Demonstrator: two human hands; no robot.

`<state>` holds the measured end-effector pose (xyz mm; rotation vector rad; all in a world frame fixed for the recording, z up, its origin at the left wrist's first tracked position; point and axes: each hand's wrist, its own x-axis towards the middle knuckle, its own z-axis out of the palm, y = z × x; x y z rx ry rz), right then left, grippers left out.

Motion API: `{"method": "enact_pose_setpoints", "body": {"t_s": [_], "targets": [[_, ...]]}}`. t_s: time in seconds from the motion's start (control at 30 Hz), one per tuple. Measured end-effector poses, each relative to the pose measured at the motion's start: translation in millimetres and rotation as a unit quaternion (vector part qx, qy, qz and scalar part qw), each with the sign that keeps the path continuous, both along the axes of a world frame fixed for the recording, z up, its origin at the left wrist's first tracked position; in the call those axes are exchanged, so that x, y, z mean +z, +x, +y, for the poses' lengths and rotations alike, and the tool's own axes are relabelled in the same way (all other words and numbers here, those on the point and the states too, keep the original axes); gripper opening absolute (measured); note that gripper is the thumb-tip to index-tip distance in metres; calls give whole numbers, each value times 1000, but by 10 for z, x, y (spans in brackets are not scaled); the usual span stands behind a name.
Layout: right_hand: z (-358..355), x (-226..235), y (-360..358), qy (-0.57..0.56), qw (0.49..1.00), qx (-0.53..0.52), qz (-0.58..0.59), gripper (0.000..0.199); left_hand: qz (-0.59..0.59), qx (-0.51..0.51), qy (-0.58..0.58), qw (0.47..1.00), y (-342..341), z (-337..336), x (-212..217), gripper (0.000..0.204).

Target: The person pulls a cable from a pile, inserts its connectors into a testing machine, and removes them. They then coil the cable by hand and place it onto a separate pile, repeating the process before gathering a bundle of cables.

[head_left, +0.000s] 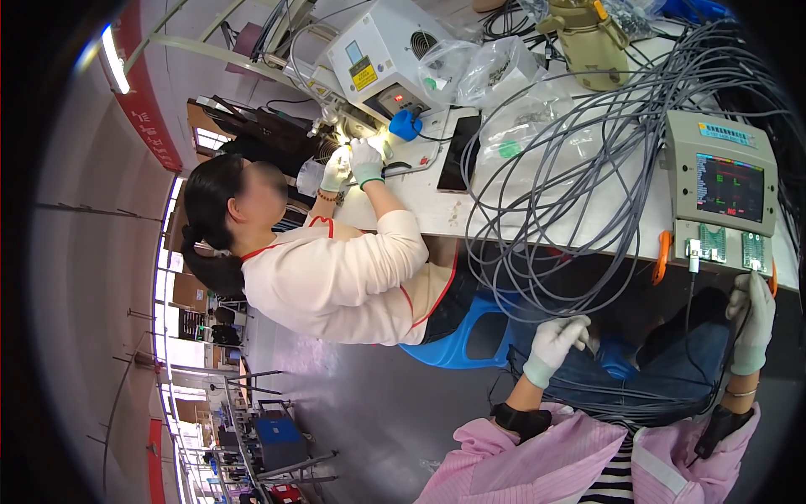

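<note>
My right hand [750, 317], in a white glove, is raised to the front edge of a grey cable tester [719, 172]. Its fingers are closed around a cable plug at the right-hand green circuit board [753, 249]; the fingers partly hide the plug. Another white plug [693, 255] stands at the left-hand green board [713, 244], with a dark cable hanging from it. My left hand [554, 346], also gloved, hovers above my lap below a big loose coil of grey cable [579, 193]. Its fingers are drawn together; what they hold, if anything, is hidden.
Orange clamps [662, 257] sit at the tester's front. A co-worker [336, 269] on a blue stool [457, 340] works at the left under a bright lamp. Along the bench [437, 214] are a white machine [382, 63], a black phone [460, 154], plastic bags [529, 134] and a khaki container [592, 50].
</note>
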<state>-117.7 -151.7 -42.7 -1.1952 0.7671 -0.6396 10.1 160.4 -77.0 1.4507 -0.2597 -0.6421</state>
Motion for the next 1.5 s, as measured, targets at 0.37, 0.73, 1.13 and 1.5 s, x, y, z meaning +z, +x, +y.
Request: {"method": "enact_pose_setpoints", "body": {"t_s": [0.37,0.73,1.13,1.5], "targets": [[67,334,204,101,995,-4,25,37,60,-165,39,984,-399,-381,205,21],[109,324,190,57,998,-2,-5,37,24,-131,-29,991,-253,-1309,708,28],[165,288,212,51,997,-27,-58,42,14,-114,-53,992,-281,-1190,515,30],[207,351,264,26,995,-88,25,42,40,-117,-59,991,-240,-1092,403,29]]}}
